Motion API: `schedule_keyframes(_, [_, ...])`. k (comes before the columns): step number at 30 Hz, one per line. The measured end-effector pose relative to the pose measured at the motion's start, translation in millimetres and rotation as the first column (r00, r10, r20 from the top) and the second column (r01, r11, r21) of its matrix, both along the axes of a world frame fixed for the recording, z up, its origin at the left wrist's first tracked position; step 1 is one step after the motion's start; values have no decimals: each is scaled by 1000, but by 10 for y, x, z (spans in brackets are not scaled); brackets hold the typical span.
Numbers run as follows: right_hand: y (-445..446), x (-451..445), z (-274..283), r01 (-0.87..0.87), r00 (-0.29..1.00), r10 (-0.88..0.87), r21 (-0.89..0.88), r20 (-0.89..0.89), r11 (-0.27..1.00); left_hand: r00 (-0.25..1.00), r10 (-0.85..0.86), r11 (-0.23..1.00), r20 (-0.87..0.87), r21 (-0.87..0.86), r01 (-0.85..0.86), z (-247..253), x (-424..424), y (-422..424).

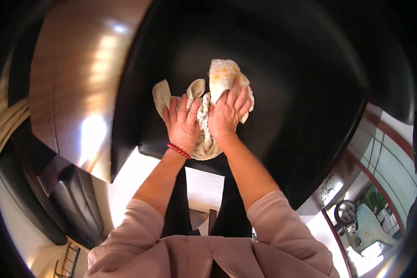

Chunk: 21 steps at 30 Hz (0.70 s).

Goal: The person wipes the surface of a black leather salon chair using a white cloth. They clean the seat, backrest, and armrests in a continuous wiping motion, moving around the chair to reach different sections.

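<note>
A cream cloth [206, 147], bunched and partly twisted like a rope, lies on a black padded seat [271, 153] in front of me. My left hand [182, 123] bears down on its left part with the fingers spread over the folds. A red beaded bracelet [178, 150] circles that wrist. My right hand [227, 113] grips the right part, its fingers over a flap with yellow-orange stains. Both palms face down, close together. The cloth's underside and whatever my palms cover are hidden.
A glossy brown wooden surface [80, 80] borders the black seat on the left. Black upholstered seating [74, 205] stands at lower left. Through a doorway at lower right, a pale scooter [370, 226] is visible. Light flooring [205, 187] shows between my legs.
</note>
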State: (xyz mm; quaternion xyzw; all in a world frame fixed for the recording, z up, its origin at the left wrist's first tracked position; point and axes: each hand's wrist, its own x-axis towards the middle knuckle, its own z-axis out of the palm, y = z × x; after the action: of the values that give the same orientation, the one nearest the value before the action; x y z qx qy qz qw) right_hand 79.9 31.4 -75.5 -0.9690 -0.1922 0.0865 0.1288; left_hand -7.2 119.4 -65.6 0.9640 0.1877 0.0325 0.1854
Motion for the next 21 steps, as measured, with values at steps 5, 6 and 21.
schedule_keyframes(5, [-35,-358,-103,-259,965,258,-26,-53,965,979,173,985,-107,32,-170,-117,-498,-327])
schedule_keyframes(6, [-120,-483,-112,-300,953,297,-51,-63,953,976,158,987,-147,-8,-161,-68,-610,-363])
schedule_keyframes(21, [589,-132,1506,-322,945,312,471,101,821,908,419,893,-13,-178,-414,1886,-730,911])
